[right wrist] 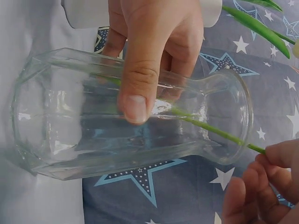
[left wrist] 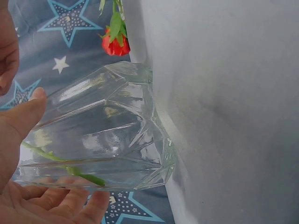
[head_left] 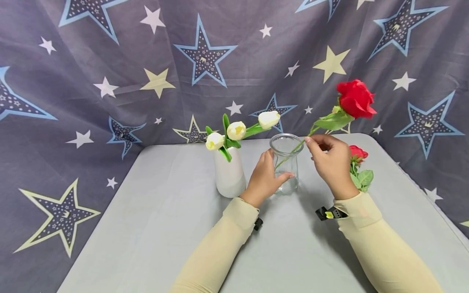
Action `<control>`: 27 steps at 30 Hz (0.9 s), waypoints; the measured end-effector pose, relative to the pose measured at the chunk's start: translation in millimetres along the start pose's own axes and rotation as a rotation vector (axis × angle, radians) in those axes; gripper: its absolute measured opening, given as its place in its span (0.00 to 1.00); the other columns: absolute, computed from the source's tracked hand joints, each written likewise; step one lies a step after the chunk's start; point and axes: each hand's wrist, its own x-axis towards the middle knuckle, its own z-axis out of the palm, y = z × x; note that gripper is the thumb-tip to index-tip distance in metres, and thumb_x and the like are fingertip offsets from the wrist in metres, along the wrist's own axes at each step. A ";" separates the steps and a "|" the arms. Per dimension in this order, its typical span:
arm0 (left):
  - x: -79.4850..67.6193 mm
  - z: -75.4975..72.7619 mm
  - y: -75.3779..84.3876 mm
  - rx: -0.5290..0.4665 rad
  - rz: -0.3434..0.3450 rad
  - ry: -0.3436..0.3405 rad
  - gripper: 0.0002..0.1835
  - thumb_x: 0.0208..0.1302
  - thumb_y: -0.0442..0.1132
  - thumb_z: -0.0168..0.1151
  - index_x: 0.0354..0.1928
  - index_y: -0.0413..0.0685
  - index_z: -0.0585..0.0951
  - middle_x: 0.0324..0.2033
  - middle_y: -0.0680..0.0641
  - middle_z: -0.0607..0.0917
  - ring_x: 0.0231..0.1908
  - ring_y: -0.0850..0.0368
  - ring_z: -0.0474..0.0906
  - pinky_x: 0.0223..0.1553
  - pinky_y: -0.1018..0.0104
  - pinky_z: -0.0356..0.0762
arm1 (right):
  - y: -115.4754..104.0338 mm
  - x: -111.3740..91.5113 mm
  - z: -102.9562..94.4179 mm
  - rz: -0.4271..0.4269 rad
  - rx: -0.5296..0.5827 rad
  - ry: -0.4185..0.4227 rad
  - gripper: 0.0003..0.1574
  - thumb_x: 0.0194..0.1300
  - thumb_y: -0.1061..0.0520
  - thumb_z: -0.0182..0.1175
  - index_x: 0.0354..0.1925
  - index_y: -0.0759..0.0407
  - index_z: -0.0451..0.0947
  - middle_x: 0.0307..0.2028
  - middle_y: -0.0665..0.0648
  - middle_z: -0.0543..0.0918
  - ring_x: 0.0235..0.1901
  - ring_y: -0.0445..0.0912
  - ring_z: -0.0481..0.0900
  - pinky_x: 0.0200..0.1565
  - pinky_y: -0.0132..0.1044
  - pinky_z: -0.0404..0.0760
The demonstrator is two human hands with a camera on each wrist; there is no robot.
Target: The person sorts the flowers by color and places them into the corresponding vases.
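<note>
The grey table [head_left: 176, 232] bears a white vase [head_left: 230, 173], a clear glass vase [head_left: 292, 165] and one smaller-looking red rose [head_left: 358, 154].

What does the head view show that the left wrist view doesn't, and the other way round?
Only the head view: the white vase with white tulips, the held rose's red bloom and the pale sleeves.

Only the left wrist view: the lower tip of the stem, inside the glass.

Both: the left hand holding the glass vase, part of the right hand, another red rose, the tabletop and star-patterned cloth.
</note>
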 end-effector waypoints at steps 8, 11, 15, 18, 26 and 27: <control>0.8 0.1 1.0 0.015 0.008 0.010 0.54 0.60 0.57 0.76 0.79 0.42 0.56 0.69 0.40 0.70 0.69 0.48 0.71 0.69 0.56 0.72 | 1.6 0.4 2.1 0.049 -0.011 -0.039 0.18 0.72 0.44 0.65 0.42 0.57 0.90 0.29 0.56 0.86 0.22 0.41 0.80 0.24 0.27 0.80; 0.9 0.3 0.8 0.014 0.011 0.013 0.54 0.61 0.56 0.76 0.78 0.41 0.56 0.69 0.40 0.70 0.69 0.48 0.71 0.68 0.56 0.73 | 3.7 0.0 4.1 0.062 -0.017 -0.059 0.19 0.73 0.44 0.63 0.42 0.57 0.90 0.29 0.58 0.87 0.20 0.39 0.79 0.23 0.28 0.79; 0.6 0.1 0.8 0.004 0.010 0.011 0.54 0.61 0.55 0.76 0.78 0.41 0.56 0.69 0.40 0.70 0.69 0.49 0.71 0.68 0.56 0.73 | 4.8 -0.4 5.4 0.086 -0.042 -0.069 0.19 0.73 0.44 0.64 0.42 0.57 0.90 0.29 0.58 0.86 0.19 0.37 0.79 0.22 0.28 0.79; 0.5 0.2 1.0 0.006 0.010 0.010 0.54 0.61 0.56 0.76 0.79 0.41 0.56 0.69 0.40 0.70 0.69 0.49 0.71 0.68 0.56 0.73 | 5.4 -0.4 5.4 0.099 -0.061 -0.075 0.18 0.72 0.44 0.65 0.42 0.56 0.91 0.29 0.58 0.87 0.19 0.37 0.79 0.23 0.28 0.79; 0.9 1.0 -0.1 0.022 0.022 0.015 0.54 0.61 0.56 0.76 0.78 0.41 0.56 0.69 0.40 0.70 0.68 0.49 0.71 0.68 0.56 0.74 | 8.6 0.5 6.1 0.104 -0.070 -0.065 0.17 0.71 0.45 0.67 0.43 0.55 0.91 0.27 0.55 0.86 0.20 0.39 0.81 0.23 0.28 0.79; 0.8 1.1 -0.2 0.021 0.023 0.014 0.54 0.61 0.56 0.76 0.78 0.41 0.56 0.69 0.40 0.70 0.68 0.48 0.71 0.67 0.56 0.74 | 8.9 0.6 6.2 0.105 -0.072 -0.065 0.17 0.71 0.45 0.67 0.43 0.55 0.91 0.27 0.55 0.86 0.20 0.39 0.81 0.23 0.28 0.79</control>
